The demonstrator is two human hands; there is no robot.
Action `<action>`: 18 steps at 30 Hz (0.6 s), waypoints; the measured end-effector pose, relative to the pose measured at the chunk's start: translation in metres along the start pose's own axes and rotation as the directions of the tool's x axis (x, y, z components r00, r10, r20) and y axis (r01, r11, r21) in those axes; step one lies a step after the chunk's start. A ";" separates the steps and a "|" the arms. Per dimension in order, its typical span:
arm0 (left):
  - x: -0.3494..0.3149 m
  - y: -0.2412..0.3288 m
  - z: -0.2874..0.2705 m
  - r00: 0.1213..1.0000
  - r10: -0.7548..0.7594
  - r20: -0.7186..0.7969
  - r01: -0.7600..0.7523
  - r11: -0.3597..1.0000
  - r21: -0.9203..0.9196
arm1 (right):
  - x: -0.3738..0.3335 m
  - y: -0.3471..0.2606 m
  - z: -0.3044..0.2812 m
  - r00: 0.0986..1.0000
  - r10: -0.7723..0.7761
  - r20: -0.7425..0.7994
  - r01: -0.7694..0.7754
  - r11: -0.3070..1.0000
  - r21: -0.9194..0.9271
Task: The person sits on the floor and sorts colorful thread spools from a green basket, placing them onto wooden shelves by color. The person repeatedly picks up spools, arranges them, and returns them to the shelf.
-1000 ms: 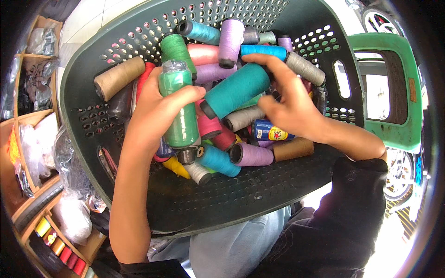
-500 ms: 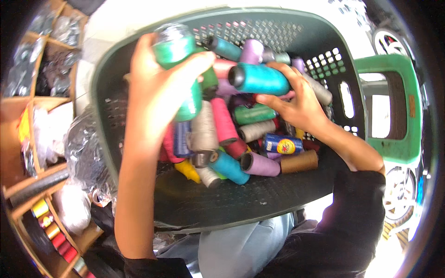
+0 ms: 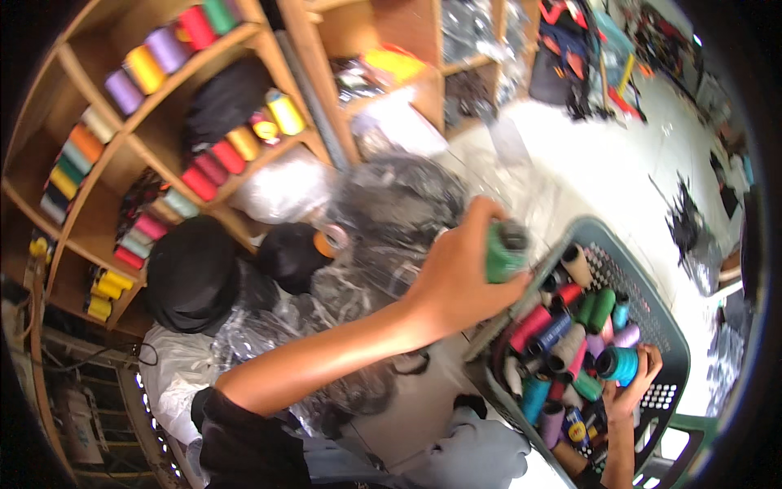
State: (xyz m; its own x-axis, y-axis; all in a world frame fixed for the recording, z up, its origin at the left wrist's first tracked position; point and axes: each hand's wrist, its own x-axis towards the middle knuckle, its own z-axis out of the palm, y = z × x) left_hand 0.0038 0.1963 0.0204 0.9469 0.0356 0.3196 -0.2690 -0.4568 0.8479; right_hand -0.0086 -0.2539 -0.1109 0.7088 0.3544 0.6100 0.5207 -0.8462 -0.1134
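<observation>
My left hand (image 3: 456, 273) is closed round a green thread spool (image 3: 503, 259), lifted just outside the near left rim of the grey plastic basket (image 3: 656, 297). The spool's dark end faces up. Inside the basket my right hand (image 3: 634, 389) grips a turquoise thread spool (image 3: 625, 365) over the pile. Beneath it lie several thread spools in mixed colours, among them a dark green spool (image 3: 602, 308), a pink one (image 3: 531, 326) and a purple one (image 3: 551, 424).
Wooden shelves (image 3: 122, 134) at the left hold rows of coloured thread spools. Dark clear-wrapped plastic bundles (image 3: 399, 212) and a black rounded bundle (image 3: 194, 273) sit between the shelves and me. A green stool (image 3: 692, 432) stands beside the basket on the pale tiled floor.
The view has swung left toward the shelves, so the basket now sits at the lower right. My left hand has carried the green spool out past the basket's rim. The right still holds the turquoise spool.
</observation>
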 end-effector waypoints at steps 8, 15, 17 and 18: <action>-0.124 -0.052 -0.206 0.955 -0.083 -0.284 0.093 0.995 0.024 | 0.132 -0.176 0.012 0.894 -0.278 -0.352 0.324 0.943 0.077; -0.213 -0.069 -0.312 0.936 -0.042 -0.351 0.051 0.999 0.018 | 0.243 -0.360 0.031 0.600 -0.641 -0.478 0.745 0.665 0.043; -0.220 -0.074 -0.328 0.928 -0.077 -0.365 0.044 0.994 -0.098 | 0.258 -0.391 0.038 0.540 -0.678 -0.498 0.794 0.607 0.035; -0.224 -0.080 -0.333 0.925 -0.111 -0.364 0.055 0.985 -0.161 | 0.262 -0.405 0.042 0.524 -0.695 -0.492 0.810 0.586 0.035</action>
State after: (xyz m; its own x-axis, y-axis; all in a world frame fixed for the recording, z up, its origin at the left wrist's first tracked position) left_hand -0.2460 0.5206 0.0220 0.8412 0.4076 0.3552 -0.2411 -0.3053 0.9212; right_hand -0.0137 0.1983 0.0614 -0.2246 0.5780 0.7845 0.8957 -0.1947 0.3999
